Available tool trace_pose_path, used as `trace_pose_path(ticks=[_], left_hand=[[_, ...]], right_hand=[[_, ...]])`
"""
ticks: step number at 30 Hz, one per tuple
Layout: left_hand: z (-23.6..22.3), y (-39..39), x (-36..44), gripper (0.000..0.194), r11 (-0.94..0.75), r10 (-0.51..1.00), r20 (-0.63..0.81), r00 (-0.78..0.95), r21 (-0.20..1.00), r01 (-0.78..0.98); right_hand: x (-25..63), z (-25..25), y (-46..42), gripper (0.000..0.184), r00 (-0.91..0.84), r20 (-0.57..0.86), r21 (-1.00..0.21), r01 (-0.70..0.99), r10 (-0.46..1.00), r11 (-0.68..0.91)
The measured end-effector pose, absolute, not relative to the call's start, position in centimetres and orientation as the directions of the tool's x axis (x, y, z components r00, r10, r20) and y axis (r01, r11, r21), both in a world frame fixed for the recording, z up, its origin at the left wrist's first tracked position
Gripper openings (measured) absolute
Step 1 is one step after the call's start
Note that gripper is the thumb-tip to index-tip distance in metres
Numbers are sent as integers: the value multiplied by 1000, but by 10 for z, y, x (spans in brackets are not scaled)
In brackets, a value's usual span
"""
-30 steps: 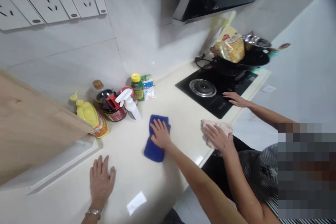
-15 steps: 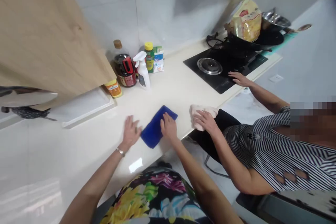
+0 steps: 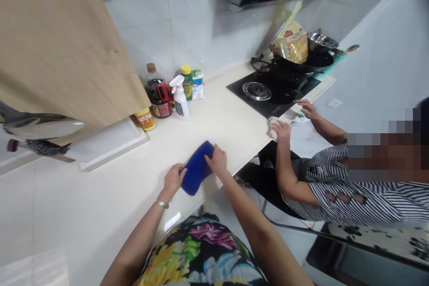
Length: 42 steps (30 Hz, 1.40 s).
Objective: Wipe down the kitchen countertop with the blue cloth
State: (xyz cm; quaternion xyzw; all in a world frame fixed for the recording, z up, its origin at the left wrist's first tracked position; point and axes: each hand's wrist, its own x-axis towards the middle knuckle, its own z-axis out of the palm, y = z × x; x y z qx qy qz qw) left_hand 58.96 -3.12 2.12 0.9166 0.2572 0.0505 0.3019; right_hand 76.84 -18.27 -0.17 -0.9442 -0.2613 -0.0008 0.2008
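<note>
From my remote station I record a pale counter [image 3: 100, 205] bearing a black cooktop [image 3: 270, 106]. The blue cloth [image 3: 197, 170] is over the counter near its front edge; whether it lies fully flat I cannot tell. Left hand [image 3: 173, 179]: thumb and fingers clamped on the cloth's left edge. Right hand [image 3: 218, 161]: closed on its right edge. Smallest noted: a co-worker's pale cloth [image 3: 272, 128], beside the cooktop.
</note>
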Motion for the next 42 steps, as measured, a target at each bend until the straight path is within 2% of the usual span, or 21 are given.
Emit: trace_pose_path(ticks=[2, 5, 8, 10, 13, 16, 19, 22, 24, 26, 29, 31, 33, 35, 37, 40, 42], left_hand=[[23, -26, 582, 21, -661, 511, -100, 854, 590, 464], [25, -23, 581, 27, -637, 517, -158, 841, 586, 501], [27, -21, 588, 32, -628, 521, -204, 828, 565, 535], [30, -19, 593, 24, -632, 501, -220, 837, 567, 528], [40, -12, 598, 9, -644, 440, -201, 875, 609, 464], [60, 1, 604, 11, -653, 415, -98, 904, 660, 371], [83, 16, 615, 21, -672, 422, 68, 904, 693, 262], [94, 31, 629, 24, -744, 370, 353, 859, 666, 46], [89, 39, 632, 24, -790, 314, 444, 839, 612, -29], [73, 45, 625, 24, -814, 258, 367, 894, 581, -3], [46, 44, 591, 27, -824, 160, 191, 969, 566, 25], [34, 33, 557, 33, -819, 80, 130, 988, 574, -9], [28, 16, 524, 44, -806, -22, 80, 997, 588, -65], [27, -3, 500, 51, -776, -92, 60, 994, 622, -109], [27, -20, 489, 51, -739, -48, 60, 997, 670, -76], [28, -35, 500, 34, -657, 272, -32, 962, 724, 210], [29, -37, 521, 27, -575, 477, -109, 872, 711, 404]], right_hand=[[767, 0, -179, 72, 891, 7, -405, 417, 453, -814], [767, 4, -170, 54, 908, -140, -417, 308, 395, -855], [767, 11, -164, 37, 890, -180, -451, 303, 418, -839], [766, 19, -165, 33, 867, -164, -503, 336, 470, -796], [765, 41, -172, 36, 836, -83, -597, 394, 543, -698], [770, 80, -180, 41, 821, 22, -686, 427, 570, -589], [777, 127, -186, 39, 788, 266, -771, 520, 555, -369], [770, 155, -190, 28, 627, 502, -673, 716, 596, -187], [754, 149, -192, 22, 507, 534, -600, 791, 676, -119], [728, 123, -195, 26, 422, 454, -574, 812, 784, -104], [683, 69, -201, 30, 250, 139, -540, 830, 958, -139], [659, 40, -206, 29, 137, -10, -501, 856, 991, -123], [645, 26, -210, 30, 93, -57, -479, 871, 994, -109], [644, 24, -210, 34, 86, -38, -493, 865, 996, -94], [653, 32, -204, 36, 69, -14, -527, 847, 997, -66], [681, 49, -181, 31, 62, -3, -524, 850, 998, -54], [705, 62, -161, 26, 117, 29, -475, 875, 993, -89]])
